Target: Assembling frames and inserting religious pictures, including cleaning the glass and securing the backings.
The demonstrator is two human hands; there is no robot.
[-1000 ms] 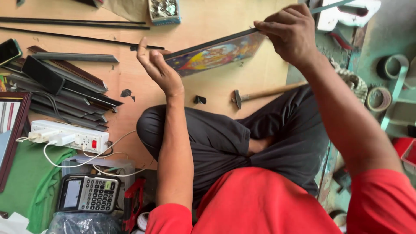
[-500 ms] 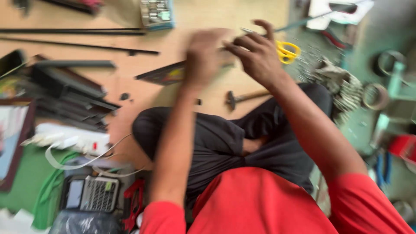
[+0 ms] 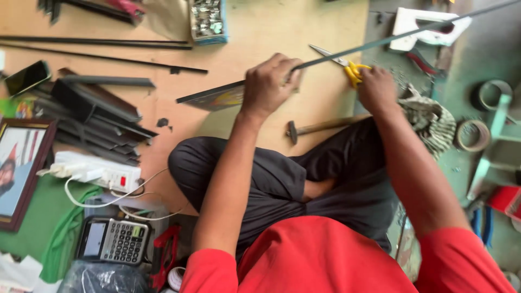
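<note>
While gripped by left hand [image 3: 268,87], long strip [image 3: 347,51] up-right.

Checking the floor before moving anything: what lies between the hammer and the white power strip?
In the head view, the person's bent knee in dark trousers lies between the hammer and the power strip, on bare board.

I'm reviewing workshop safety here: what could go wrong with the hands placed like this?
The left hand grips the picture panel by its thin edge, so it might slip or cut the palm. The right hand rests on yellow-handled scissors whose blades point towards the left hand, so a hasty grab could nick it. The hammer lies close to the knee.
</note>
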